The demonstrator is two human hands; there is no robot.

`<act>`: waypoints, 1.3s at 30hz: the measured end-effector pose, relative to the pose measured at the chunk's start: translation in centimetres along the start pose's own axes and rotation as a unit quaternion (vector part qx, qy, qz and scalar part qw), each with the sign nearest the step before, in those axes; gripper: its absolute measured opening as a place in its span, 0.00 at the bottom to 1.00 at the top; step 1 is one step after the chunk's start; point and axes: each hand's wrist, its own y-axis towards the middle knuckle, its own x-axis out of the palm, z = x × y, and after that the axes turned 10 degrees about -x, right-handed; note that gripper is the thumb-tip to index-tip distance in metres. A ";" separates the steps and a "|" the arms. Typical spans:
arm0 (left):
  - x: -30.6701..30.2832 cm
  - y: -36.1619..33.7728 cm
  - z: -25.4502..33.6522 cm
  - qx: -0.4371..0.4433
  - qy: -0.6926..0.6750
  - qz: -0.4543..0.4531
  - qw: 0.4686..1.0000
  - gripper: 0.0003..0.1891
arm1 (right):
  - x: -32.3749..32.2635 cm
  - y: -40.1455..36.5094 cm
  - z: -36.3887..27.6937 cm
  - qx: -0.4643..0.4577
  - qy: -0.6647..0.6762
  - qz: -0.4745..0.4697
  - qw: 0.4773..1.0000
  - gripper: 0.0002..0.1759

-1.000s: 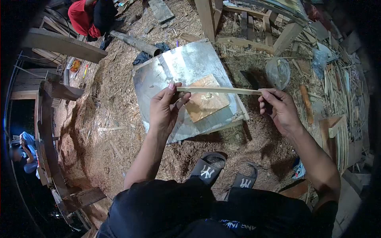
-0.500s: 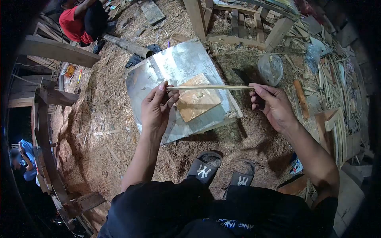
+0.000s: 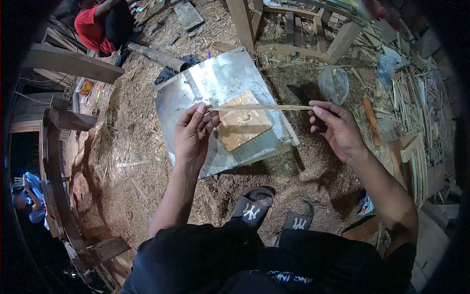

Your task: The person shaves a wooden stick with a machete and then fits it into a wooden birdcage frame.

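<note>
**Thin strip held level between both hands**

The wooden strip [image 3: 259, 108] spans above the metal sheet [image 3: 215, 83]. The left hand [image 3: 191, 134] pinches one end between thumb and forefinger and the right hand [image 3: 338, 130] pinches the other, remaining fingers loosely curled. Judgement: light, even end grips keep it straight for sighting. A brown board [image 3: 242, 125] lies beneath; a plastic bag [image 3: 333, 83], offcuts [image 3: 411, 98] and sandals [image 3: 252, 208] crowd the floor
</note>
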 end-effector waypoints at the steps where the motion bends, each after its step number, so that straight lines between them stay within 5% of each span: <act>1: 0.0 0.0 -0.1 0.010 0.000 -0.006 1.000 0.11 | 0.0 0.0 0.0 -0.001 0.006 -0.001 1.000 0.13; 18: 0.7 -0.6 0.2 0.033 0.126 -0.014 0.991 0.16 | -0.1 0.2 0.4 -0.085 -0.045 0.002 0.995 0.07; 20: 0.9 -0.7 0.0 0.078 0.114 -0.016 0.990 0.15 | 0.0 0.1 0.1 -0.010 -0.012 0.029 0.999 0.07; 27: 1.7 -1.1 0.4 0.052 0.121 -0.016 0.991 0.13 | 0.6 -0.3 -0.2 0.016 -0.012 0.019 1.000 0.08; 36: 2.5 -1.7 0.3 0.088 0.228 0.029 0.969 0.12 | 0.5 -0.8 0.2 -0.112 -0.309 0.010 0.944 0.13; 39: 3.3 -2.0 0.1 0.092 0.238 0.020 0.967 0.11 | 0.0 -1.4 -0.5 -0.118 -0.318 0.030 0.940 0.13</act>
